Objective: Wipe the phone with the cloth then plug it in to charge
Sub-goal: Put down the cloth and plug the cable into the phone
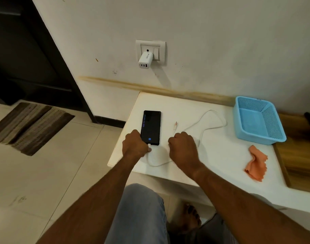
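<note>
A black phone (151,126) lies flat on the white table (219,155) near its left edge. A white cable (211,118) has one plug set into the phone's near end. My left hand (135,144) grips the phone's near left corner by that plug. My right hand (183,147) is closed over the cable just right of the phone. The cable's other end, with a small red-tipped plug (175,124), lies loose on the table. An orange cloth (256,163) lies crumpled at the right. A white charger (145,60) sits in the wall socket with nothing plugged into it.
A light blue plastic basket (260,120) stands at the back right of the table. A wooden board (298,155) borders the table's right side. A striped mat (30,125) lies on the tiled floor by a dark door. My knees are under the table's front edge.
</note>
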Demonstrator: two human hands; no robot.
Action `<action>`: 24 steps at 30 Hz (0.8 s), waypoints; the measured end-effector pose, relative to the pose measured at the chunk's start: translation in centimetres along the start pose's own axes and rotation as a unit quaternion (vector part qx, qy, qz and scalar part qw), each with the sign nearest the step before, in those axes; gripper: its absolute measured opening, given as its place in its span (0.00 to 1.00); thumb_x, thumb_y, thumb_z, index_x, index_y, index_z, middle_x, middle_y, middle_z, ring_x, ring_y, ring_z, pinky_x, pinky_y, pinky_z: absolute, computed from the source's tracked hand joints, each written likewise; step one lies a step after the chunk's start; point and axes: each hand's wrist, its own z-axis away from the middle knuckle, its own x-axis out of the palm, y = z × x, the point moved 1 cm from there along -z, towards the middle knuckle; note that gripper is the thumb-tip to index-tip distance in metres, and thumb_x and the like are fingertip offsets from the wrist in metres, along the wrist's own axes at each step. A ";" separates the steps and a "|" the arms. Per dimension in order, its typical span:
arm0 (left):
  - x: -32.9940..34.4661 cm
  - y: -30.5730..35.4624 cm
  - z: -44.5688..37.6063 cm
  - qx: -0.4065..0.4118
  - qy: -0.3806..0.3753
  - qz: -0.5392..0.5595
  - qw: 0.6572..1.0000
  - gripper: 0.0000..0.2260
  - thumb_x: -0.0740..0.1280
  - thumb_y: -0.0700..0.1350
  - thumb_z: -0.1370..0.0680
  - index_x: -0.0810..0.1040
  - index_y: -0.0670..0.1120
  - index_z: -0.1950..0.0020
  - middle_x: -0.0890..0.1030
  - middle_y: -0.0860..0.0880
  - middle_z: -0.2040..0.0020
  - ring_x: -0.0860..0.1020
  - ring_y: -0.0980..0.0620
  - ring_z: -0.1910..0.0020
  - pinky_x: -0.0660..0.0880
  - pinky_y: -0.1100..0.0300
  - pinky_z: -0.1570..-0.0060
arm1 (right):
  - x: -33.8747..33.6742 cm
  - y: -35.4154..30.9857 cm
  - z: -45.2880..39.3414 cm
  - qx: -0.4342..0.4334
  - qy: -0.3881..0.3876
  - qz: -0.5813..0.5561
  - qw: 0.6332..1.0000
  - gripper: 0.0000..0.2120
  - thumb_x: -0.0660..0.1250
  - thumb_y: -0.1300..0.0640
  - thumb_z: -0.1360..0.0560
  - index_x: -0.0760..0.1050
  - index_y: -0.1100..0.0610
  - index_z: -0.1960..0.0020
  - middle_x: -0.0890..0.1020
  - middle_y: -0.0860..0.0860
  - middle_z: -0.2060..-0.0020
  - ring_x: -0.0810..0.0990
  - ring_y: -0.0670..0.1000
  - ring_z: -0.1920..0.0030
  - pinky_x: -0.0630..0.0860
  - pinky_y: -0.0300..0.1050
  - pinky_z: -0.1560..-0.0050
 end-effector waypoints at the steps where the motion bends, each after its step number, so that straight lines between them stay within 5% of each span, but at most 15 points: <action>1: 0.1 0.0 -0.2 0.001 0.011 0.026 1.000 0.23 0.81 0.43 0.34 0.76 0.42 0.44 0.81 0.41 0.47 0.83 0.40 0.52 0.83 0.47 0.51 | -0.1 -1.3 0.2 0.004 0.001 -0.033 0.999 0.06 0.71 0.62 0.32 0.78 0.57 0.67 0.78 0.53 0.71 0.76 0.54 0.68 0.65 0.42 0.68; 6: 0.2 0.1 -0.9 -0.014 0.071 0.023 0.997 0.13 0.74 0.42 0.25 0.82 0.40 0.42 0.83 0.41 0.44 0.82 0.41 0.46 0.79 0.52 0.45 | 0.8 -7.1 1.0 0.033 -0.069 -0.192 0.978 0.13 0.67 0.46 0.23 0.80 0.57 0.54 0.79 0.49 0.63 0.74 0.47 0.64 0.68 0.39 0.59; 10: -0.1 0.1 -1.4 -0.031 0.080 0.047 0.995 0.13 0.74 0.41 0.24 0.82 0.39 0.41 0.83 0.40 0.42 0.82 0.43 0.45 0.78 0.54 0.45 | 1.3 -7.7 1.1 0.068 -0.071 -0.212 0.972 0.11 0.69 0.50 0.23 0.79 0.59 0.52 0.81 0.52 0.59 0.73 0.46 0.62 0.69 0.37 0.57; 15: -0.2 0.0 -1.4 -0.003 0.069 0.042 0.997 0.13 0.77 0.40 0.28 0.84 0.39 0.45 0.84 0.41 0.44 0.82 0.42 0.45 0.76 0.58 0.51 | 0.6 -5.9 1.3 0.121 -0.017 -0.163 0.979 0.10 0.69 0.51 0.25 0.72 0.55 0.60 0.74 0.47 0.66 0.73 0.46 0.66 0.60 0.33 0.70; 24: 0.0 -0.6 -1.4 0.027 0.074 0.042 0.996 0.16 0.79 0.40 0.30 0.83 0.40 0.44 0.84 0.41 0.45 0.81 0.42 0.44 0.74 0.58 0.49 | 1.9 -6.5 1.6 0.120 -0.048 -0.206 0.970 0.10 0.67 0.51 0.23 0.79 0.59 0.51 0.82 0.52 0.59 0.75 0.47 0.62 0.73 0.38 0.58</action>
